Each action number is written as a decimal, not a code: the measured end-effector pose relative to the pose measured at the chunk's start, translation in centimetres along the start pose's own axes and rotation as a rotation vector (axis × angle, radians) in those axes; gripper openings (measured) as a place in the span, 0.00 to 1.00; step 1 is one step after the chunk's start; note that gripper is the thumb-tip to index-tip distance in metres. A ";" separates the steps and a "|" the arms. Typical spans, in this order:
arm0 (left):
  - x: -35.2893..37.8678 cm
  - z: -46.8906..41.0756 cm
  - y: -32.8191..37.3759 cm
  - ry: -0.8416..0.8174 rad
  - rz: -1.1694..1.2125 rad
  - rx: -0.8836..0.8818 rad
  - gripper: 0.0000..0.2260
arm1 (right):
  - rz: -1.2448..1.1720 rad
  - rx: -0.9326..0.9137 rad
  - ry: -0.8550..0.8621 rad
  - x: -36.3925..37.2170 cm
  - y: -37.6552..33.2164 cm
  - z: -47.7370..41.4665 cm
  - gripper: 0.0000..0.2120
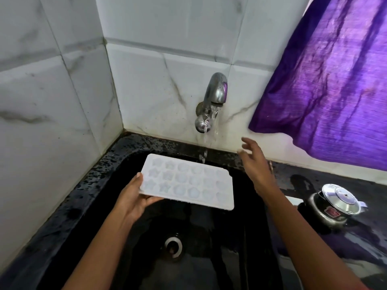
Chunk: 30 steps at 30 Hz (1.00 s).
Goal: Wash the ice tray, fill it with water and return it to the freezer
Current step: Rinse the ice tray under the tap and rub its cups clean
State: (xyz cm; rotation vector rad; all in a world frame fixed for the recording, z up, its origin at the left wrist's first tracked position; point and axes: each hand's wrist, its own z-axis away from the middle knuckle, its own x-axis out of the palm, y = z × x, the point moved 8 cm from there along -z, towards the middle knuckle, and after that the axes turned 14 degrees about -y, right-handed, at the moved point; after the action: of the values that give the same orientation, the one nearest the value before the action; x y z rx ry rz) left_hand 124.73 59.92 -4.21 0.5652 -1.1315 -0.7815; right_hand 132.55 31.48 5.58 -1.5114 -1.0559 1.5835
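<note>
Left hand (134, 203) grips ice tray (188, 181) over sink (100, 185); right hand (256, 164) empty, fingers spread.

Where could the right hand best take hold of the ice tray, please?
At the free right short edge of the tray, coming from the right and pinching its flat rim top and bottom. It lies roughly level over the sink, and the left hand grips its left edge.

No words or numbers I can read, only a small red sticker (332, 212) on the side of the shiny steel pot (340, 198) to my right, its marks too small and blurry to make out
</note>
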 end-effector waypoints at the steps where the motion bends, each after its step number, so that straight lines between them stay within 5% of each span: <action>1: -1.1 0.3 0.3 0.030 0.003 0.007 0.12 | 0.031 -0.039 -0.041 0.9 -1.4 -0.9 0.21; 8: -5.4 1.9 1.0 0.108 0.075 0.022 0.10 | 0.588 -0.212 -0.270 7.2 -7.2 -5.9 0.36; 15: -5.7 1.3 1.0 0.044 0.088 0.059 0.10 | 1.323 -0.326 -0.147 8.3 -9.3 -7.6 0.22; 23: -4.6 -0.2 0.9 -0.055 0.082 0.096 0.17 | 1.133 -0.343 -0.262 8.7 -9.8 -8.1 0.15; 26: -4.1 -0.4 0.5 -0.054 0.094 0.091 0.17 | 0.860 -0.343 -0.318 8.0 -9.6 -7.4 0.13; 30: -3.3 -0.2 0.5 -0.073 0.096 0.086 0.16 | 0.371 -0.166 -0.203 4.2 -7.3 -6.1 0.24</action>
State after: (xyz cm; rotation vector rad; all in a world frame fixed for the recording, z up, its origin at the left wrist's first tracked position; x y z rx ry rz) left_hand 124.33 62.84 -5.85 0.5532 -1.2555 -0.6777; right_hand 137.91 38.90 10.42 -1.7647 -1.0851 1.9793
